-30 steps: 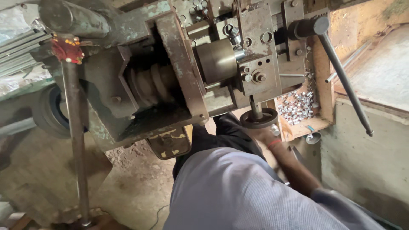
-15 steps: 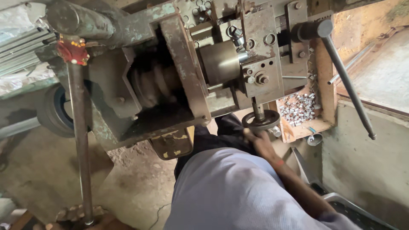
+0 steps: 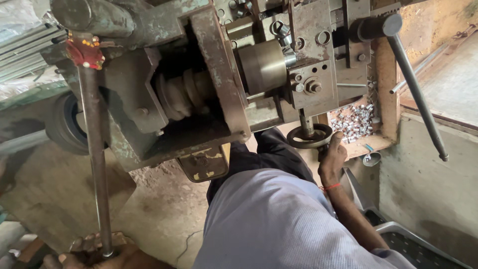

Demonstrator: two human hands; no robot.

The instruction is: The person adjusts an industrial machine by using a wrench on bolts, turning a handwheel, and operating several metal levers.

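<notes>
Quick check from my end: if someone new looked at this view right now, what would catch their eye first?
Probably the big, worn green-grey machine filling the top of the view, with its brass-coloured cylinder near the middle. Below it, the right hand grips the small black handwheel, beside a tray of shiny metal pieces. At bottom left, the left hand holds the lower end of a long steel rod.

Machine body (image 3: 199, 89) fills upper frame; handwheel (image 3: 309, 136) hangs below its right part, right hand (image 3: 332, 154) touching the wheel's right rim. Tray of small metal pieces (image 3: 354, 119) sits just right of the wheel, long lever (image 3: 416, 92) slanting down further right. Vertical rod (image 3: 94, 149) at left, left hand (image 3: 107, 256) at its lower end; crate (image 3: 408, 244) lower right.
</notes>
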